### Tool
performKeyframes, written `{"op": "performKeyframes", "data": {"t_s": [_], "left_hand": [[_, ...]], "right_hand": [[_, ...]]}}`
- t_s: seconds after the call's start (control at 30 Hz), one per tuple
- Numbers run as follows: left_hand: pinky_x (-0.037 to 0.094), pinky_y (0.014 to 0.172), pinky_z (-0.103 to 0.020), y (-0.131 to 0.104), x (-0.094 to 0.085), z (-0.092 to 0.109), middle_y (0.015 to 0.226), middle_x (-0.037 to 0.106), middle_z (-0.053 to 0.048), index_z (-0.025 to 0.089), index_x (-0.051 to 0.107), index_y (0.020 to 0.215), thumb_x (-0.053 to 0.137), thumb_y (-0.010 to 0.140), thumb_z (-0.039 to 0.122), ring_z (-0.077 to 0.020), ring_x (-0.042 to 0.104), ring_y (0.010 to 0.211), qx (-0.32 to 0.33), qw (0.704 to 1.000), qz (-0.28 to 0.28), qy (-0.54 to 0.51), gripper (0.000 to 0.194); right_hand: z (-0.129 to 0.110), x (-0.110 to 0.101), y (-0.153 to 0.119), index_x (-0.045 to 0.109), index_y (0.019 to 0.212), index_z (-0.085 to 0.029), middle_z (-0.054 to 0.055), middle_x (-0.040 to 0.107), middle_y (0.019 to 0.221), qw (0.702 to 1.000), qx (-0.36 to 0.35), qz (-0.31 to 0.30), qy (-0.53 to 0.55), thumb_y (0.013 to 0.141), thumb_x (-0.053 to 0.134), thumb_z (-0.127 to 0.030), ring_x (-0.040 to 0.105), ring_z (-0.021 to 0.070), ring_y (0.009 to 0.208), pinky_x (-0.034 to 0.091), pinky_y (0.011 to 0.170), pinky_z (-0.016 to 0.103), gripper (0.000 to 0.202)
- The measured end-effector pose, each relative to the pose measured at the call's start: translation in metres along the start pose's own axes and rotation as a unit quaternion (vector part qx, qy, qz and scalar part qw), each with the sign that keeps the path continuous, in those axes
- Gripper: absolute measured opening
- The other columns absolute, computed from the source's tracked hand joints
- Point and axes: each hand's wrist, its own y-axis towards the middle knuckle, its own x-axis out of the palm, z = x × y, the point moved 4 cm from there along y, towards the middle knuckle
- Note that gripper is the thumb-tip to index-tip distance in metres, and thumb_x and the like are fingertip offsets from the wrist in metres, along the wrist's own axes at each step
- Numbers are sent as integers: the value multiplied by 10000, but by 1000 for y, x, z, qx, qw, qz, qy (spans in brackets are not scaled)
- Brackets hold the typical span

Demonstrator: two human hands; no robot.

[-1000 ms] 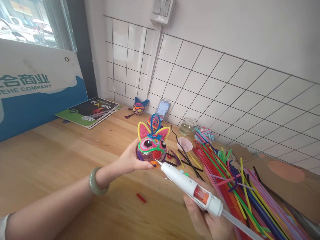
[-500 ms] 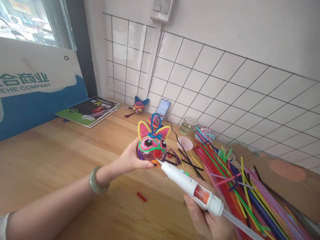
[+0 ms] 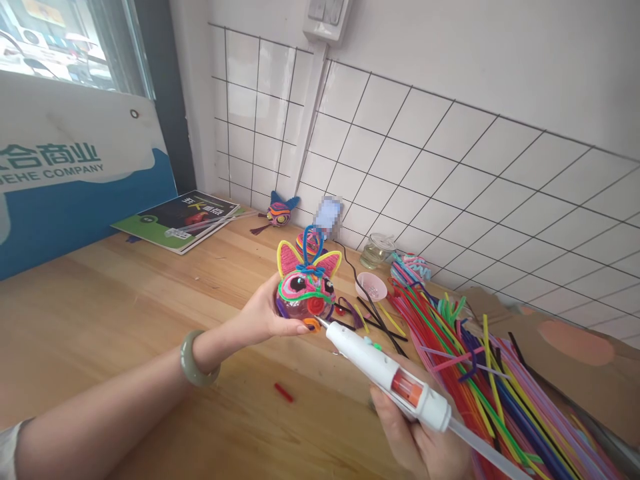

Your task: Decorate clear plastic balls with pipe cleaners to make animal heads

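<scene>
Between the thumb and fingers of my left hand (image 3: 267, 313) is a round pipe-cleaner animal head (image 3: 306, 290). It has pink ears edged in yellow, a blue loop on top, dark eyes, a red coiled nose and an orange piece at its base. Part of its surface is clear and shiny. My right hand (image 3: 420, 427) is closed around a white hot glue gun (image 3: 385, 367) with a clear glue stick coming out of its back. The metal nozzle points at the lower front of the animal head, close to the orange piece; whether it touches is hard to see.
Bundled colourful pipe cleaners (image 3: 480, 380) lie at the right, beside brown cardboard (image 3: 545, 340). Behind stand a pink bowl (image 3: 371, 287), a glass jar (image 3: 377, 251) and a blurred phone (image 3: 329, 217). A booklet (image 3: 175, 220) lies at the left. A red scrap (image 3: 283, 392) is in front.
Both hands keep nearly the same pose. The nozzle stays by the lower front of the animal head, with the view shifted very slightly.
</scene>
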Motion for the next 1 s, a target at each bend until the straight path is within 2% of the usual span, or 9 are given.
{"op": "performKeyframes", "data": {"t_s": [0.2,0.33,0.5,0.63,0.9,1.0], "left_hand": [[560,819,-315,-1,0,-1,1124,704,-143,153,501,1153,885,574,249,-256,696,974,-4,1000,0,-1,701],[558,833,-326,-1,-1,-1,1117,707,-137,153,503,1162,886,574,258,-260,694,981,-3,1000,0,5,709],[553,851,-334,0,0,-1,1174,688,-146,160,508,1164,885,578,251,-276,680,1031,-2,1000,-6,0,703],[554,851,-344,0,0,-1,1179,686,-155,155,510,1168,888,573,255,-287,679,1033,-1,1000,-4,-2,712],[555,851,-346,0,0,-1,1179,686,-160,151,514,1159,889,572,262,-294,678,1041,3,1000,-3,-7,705],[557,842,-337,0,1,0,1169,692,-154,155,513,1163,886,578,245,-284,684,1028,1,1000,-6,-9,700]], "right_hand": [[-2,-1,1,562,1223,-215,63,754,891,999,-45,15,0,876,590,-254,748,245,744,608,601,288,349],[3,0,-3,579,1192,-211,70,752,907,999,-35,10,-20,864,611,-280,744,239,722,608,594,287,336],[-4,0,1,545,1229,-230,54,743,867,999,-44,18,-6,879,579,-246,742,228,708,600,587,280,352],[-3,0,2,558,1238,-230,65,751,876,999,-44,15,1,865,599,-234,746,250,718,605,583,298,375],[9,2,-5,623,1106,-232,86,761,902,1000,4,-7,13,841,639,-271,744,264,740,609,576,311,269],[4,2,-3,597,1169,-238,76,759,887,1000,-16,4,8,852,623,-263,745,260,727,609,582,312,320]]}}
